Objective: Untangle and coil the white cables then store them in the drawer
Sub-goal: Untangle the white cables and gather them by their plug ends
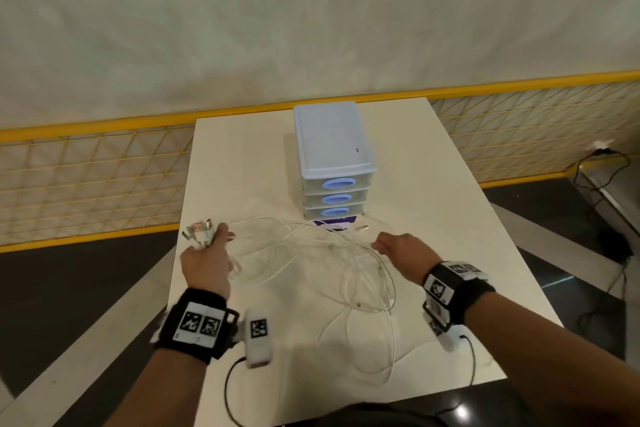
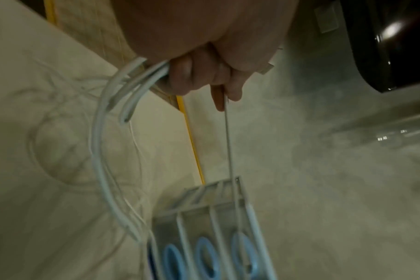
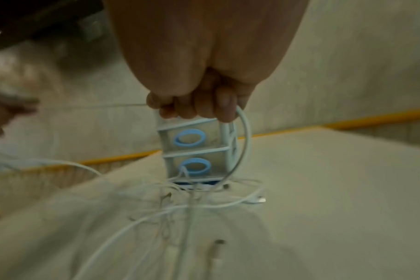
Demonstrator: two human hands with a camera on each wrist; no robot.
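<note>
A tangle of white cables (image 1: 325, 253) sprawls over the white table (image 1: 450, 218) in front of a small drawer unit (image 1: 334, 156) with blue handles, all drawers closed. My left hand (image 1: 207, 260) grips a bunch of cable ends, their plugs (image 1: 201, 230) sticking out past the fingers. In the left wrist view several cables (image 2: 122, 98) arc down from the curled fingers (image 2: 187, 75). My right hand (image 1: 398, 250) holds one cable strand; the right wrist view shows the cable (image 3: 245, 132) looping out of its curled fingers (image 3: 204, 106). The two hands are apart, with strands stretched between them.
The drawer unit (image 3: 192, 149) stands mid-table near the far edge. A loose plug (image 1: 362, 228) lies beside its base. A yellow mesh fence (image 1: 86, 177) runs behind the table. Dark floor lies on both sides, and black wires trail at the right.
</note>
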